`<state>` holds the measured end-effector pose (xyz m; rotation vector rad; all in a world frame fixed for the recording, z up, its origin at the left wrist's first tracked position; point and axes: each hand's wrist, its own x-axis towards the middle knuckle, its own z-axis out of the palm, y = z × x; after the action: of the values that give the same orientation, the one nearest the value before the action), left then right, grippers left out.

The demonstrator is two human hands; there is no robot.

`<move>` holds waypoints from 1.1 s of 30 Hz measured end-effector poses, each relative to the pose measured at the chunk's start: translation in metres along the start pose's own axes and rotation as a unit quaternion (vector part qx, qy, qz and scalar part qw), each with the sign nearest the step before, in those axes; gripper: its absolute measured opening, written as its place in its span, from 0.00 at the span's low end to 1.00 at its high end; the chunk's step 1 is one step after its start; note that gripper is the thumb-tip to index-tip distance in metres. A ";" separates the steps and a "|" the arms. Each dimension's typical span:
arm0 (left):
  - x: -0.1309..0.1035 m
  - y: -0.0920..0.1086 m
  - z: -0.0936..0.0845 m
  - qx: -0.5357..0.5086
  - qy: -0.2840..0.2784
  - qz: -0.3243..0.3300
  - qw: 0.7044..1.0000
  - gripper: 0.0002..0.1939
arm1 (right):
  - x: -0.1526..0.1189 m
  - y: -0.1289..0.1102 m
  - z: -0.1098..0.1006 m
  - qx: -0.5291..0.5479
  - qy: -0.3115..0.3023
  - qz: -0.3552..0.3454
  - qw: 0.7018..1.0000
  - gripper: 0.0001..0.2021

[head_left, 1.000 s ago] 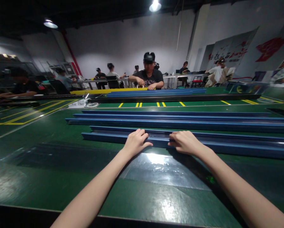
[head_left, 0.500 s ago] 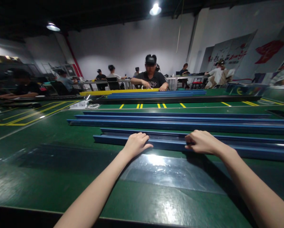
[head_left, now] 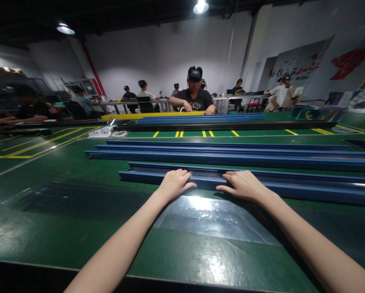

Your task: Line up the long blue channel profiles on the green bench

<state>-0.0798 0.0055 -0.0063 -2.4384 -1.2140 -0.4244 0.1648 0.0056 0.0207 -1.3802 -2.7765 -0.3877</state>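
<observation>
While the near blue channel (head_left: 207, 183) runs left to right | left hand (head_left: 176, 182) touches nearer its left end | right hand (head_left: 243, 185) touches it, apart, rightward | clamped? can't tell

Green table (head_left: 170, 260), blue channels (head_left: 205, 182), clear plastic sheet (head_left: 219, 219), black rail (head_left: 225, 126)

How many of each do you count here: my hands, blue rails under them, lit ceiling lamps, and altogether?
Your hands: 2, left hand and right hand
Blue rail under them: 1
Lit ceiling lamps: 2, left lamp and middle lamp
Total: 5
</observation>
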 end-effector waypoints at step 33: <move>0.000 -0.001 0.000 0.011 0.005 0.026 1.000 0.20 | -0.010 0.022 -0.022 0.004 -0.063 0.018 0.998 0.19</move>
<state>-0.0806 0.0056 -0.0062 -2.4404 -1.1412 -0.4059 0.1861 0.0057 0.0451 -1.5012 -2.8439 -0.2976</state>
